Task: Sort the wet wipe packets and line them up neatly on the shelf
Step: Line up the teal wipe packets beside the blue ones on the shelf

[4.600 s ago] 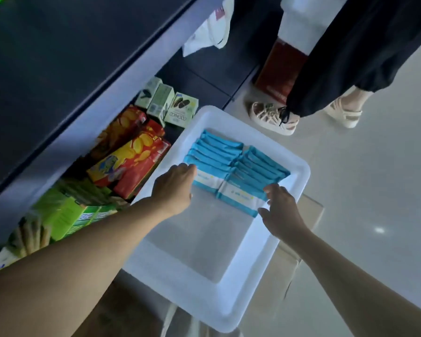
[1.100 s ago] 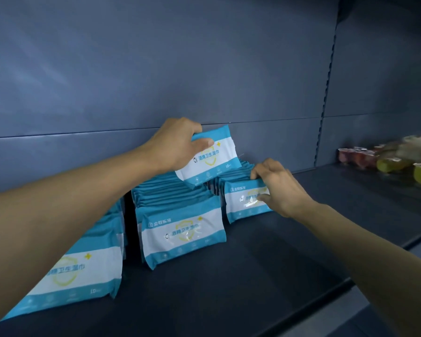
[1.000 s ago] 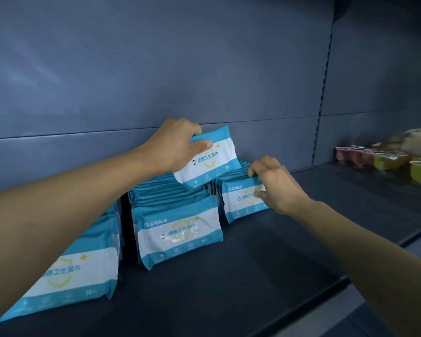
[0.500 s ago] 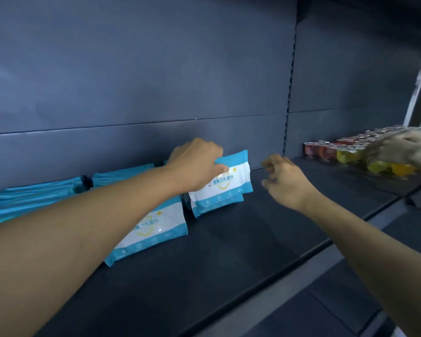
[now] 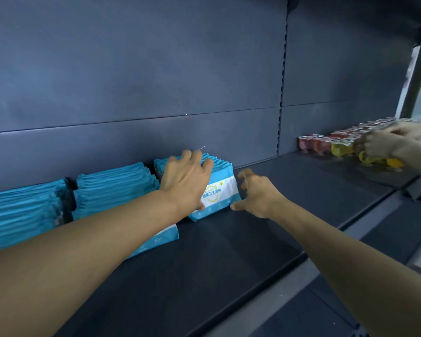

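Note:
Three rows of blue-and-white wet wipe packets stand on the dark shelf [image 5: 229, 268]: a left row [image 5: 22, 210], a middle row [image 5: 112, 186] and a right row. The front packet [image 5: 223, 190] of the right row stands upright, facing me. My left hand [image 5: 184, 182] lies over the tops of that row with its fingers stretched back across them. My right hand [image 5: 255, 194] hovers at the packet's right edge with spread, loosely bent fingers; its thumb tip is at the lower right corner. It holds nothing. My left forearm hides most of the middle row's front packet [image 5: 164, 235].
Further right on the same shelf stand several red and yellow jelly cups [image 5: 326, 144]. Another person's hands [image 5: 384, 144] are busy among them. The shelf's back panel rises right behind the packets. A lower shelf edge [image 5: 387, 239] juts out at the bottom right.
The packet my left hand held in the air now stands at the front of the right row. My left hand has flattened over the row's top, and my right hand has dropped beside it.

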Tool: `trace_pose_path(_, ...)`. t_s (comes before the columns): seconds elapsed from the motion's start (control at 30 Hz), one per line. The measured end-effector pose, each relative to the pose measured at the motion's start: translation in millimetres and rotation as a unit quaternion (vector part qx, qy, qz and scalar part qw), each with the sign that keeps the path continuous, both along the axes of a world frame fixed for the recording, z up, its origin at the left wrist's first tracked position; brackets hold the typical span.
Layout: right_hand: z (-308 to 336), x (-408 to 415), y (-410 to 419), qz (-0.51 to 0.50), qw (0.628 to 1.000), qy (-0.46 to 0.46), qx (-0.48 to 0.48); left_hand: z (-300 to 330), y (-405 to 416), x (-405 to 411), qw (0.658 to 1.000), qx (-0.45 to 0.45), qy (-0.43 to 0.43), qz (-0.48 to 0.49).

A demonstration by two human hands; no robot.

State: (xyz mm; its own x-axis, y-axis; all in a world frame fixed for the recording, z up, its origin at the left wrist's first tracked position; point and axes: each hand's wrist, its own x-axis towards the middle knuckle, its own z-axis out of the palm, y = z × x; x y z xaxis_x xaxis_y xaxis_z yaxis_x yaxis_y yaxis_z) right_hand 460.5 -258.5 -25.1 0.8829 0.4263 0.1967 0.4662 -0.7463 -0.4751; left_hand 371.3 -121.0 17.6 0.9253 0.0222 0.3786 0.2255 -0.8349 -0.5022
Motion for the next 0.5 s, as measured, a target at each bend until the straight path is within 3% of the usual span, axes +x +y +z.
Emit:
trace_pose_path(0.13, -1.7, 4.3, 10.6, -0.016, 1.0, 0.002, -0.007, 0.4, -1.3, 6.7, 0.999, 0.018, 0.014, 0.038)
trace_pose_path(0.5, -5.2, 0.9, 9.6, -0.05, 0.998, -0.016, -0.026, -3.7, 0.8, 8.2, 0.999, 0.027, -0.004, 0.02)
